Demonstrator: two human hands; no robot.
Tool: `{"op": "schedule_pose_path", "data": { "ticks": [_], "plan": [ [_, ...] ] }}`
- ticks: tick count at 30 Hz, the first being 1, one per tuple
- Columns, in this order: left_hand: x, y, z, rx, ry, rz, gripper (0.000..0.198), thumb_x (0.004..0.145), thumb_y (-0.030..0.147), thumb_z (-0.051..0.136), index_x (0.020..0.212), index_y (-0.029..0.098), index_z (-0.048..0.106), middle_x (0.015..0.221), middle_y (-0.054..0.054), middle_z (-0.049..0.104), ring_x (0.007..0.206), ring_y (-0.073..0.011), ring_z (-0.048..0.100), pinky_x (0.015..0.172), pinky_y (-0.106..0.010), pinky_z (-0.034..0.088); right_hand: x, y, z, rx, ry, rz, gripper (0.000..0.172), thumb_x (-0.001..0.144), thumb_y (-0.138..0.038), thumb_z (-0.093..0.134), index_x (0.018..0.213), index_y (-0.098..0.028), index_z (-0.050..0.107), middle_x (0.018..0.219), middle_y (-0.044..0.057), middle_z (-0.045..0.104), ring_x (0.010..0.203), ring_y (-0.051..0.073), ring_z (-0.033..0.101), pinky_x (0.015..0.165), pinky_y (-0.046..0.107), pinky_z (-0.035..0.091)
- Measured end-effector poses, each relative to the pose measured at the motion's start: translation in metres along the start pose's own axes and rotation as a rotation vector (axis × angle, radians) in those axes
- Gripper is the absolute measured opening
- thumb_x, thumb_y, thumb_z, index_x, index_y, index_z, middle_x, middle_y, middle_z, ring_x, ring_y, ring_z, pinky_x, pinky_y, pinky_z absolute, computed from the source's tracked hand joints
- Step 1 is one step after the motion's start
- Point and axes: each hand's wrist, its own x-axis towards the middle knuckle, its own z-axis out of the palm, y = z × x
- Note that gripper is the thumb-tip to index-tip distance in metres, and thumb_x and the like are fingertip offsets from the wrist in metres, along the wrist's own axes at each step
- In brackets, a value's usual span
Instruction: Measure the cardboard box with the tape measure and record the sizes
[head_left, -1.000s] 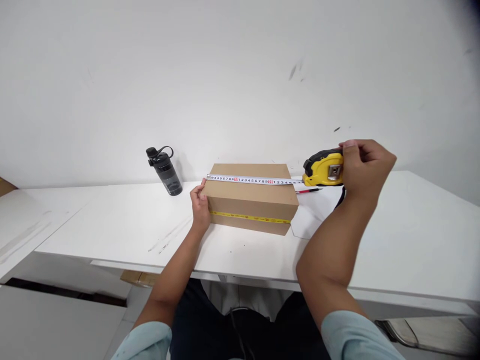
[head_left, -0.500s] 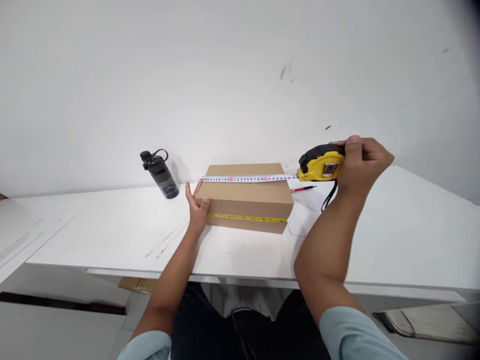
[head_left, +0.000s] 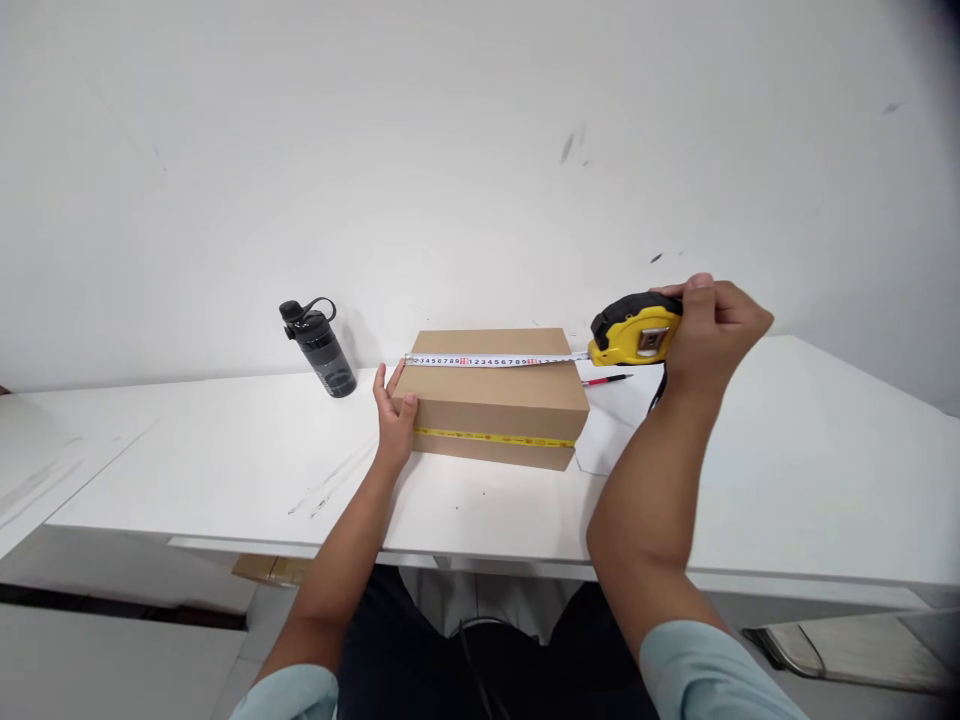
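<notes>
A brown cardboard box lies on the white table, with a yellow printed strip along its front side. My left hand grips the box's left end, thumb on the near top edge and fingers around the end face. One fingertip touches the hooked end of the white tape blade, which lies across the box top. Past the right end, my right hand is closed around the yellow and black tape measure, held above the table. Its black wrist strap hangs below, partly hidden by my forearm.
A dark water bottle with a loop lid stands left of the box. To the box's right, a red and black pen lies on white paper. The wall rises along the table's back edge.
My right hand and the tape measure have shifted slightly left, closer to the box. Less of the blade shows beyond the box's right end. My left hand stays at the left end.
</notes>
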Motion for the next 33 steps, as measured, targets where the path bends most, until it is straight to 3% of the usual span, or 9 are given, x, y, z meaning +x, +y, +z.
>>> {"op": "schedule_pose_path", "data": {
  "ticks": [8, 21, 33],
  "plan": [
    [-0.002, 0.004, 0.002, 0.037, 0.013, 0.004, 0.105, 0.085, 0.084, 0.078, 0.166, 0.029, 0.038, 0.176, -0.022, 0.046, 0.164, -0.0374, 0.046, 0.134, -0.055, 0.042, -0.001, 0.002, 0.004, -0.014, -0.011, 0.039, 0.036, 0.091, -0.048, 0.062, 0.070, -0.021, 0.073, 0.077, 0.009, 0.076, 0.071, 0.022, 0.070, 0.075, 0.042, 0.059],
    [-0.001, 0.004, 0.001, 0.070, 0.013, 0.005, 0.103, 0.086, 0.083, 0.078, 0.164, 0.028, 0.039, 0.179, -0.022, 0.042, 0.169, -0.0383, 0.038, 0.137, -0.058, 0.037, -0.002, -0.001, 0.004, -0.068, -0.078, 0.062, 0.034, 0.095, -0.046, 0.058, 0.075, -0.022, 0.072, 0.079, 0.007, 0.076, 0.076, 0.021, 0.070, 0.080, 0.041, 0.060],
    [-0.003, 0.004, 0.002, 0.084, -0.038, 0.016, 0.098, 0.088, 0.081, 0.077, 0.166, 0.030, 0.044, 0.177, -0.019, 0.046, 0.166, -0.0385, 0.042, 0.136, -0.056, 0.039, -0.001, 0.014, 0.009, -0.062, -0.014, 0.064, 0.038, 0.100, -0.050, 0.055, 0.074, -0.026, 0.070, 0.079, 0.007, 0.075, 0.078, 0.025, 0.068, 0.085, 0.048, 0.060]
  ]
}}
